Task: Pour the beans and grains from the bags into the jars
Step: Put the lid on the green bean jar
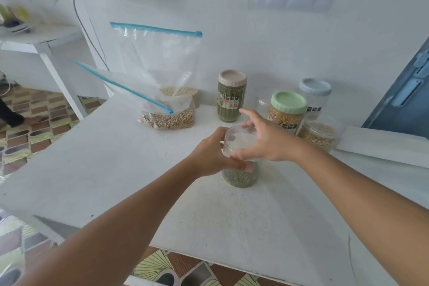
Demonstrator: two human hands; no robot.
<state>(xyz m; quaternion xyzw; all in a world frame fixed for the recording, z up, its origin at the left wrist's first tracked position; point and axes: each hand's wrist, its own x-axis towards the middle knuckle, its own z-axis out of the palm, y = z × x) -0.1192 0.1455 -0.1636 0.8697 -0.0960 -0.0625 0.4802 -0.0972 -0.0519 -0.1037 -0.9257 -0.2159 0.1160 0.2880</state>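
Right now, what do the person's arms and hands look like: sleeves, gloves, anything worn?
Both forearms are bare up to the frame edge, no sleeves in sight. The left hand and right hand wear no gloves, and no rings, watch or bands show.

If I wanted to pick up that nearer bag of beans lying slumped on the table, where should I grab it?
Probably grip the nearer bag just below its blue zip strip, coming from the left: the beans sag at the bottom, the top is empty and flat.
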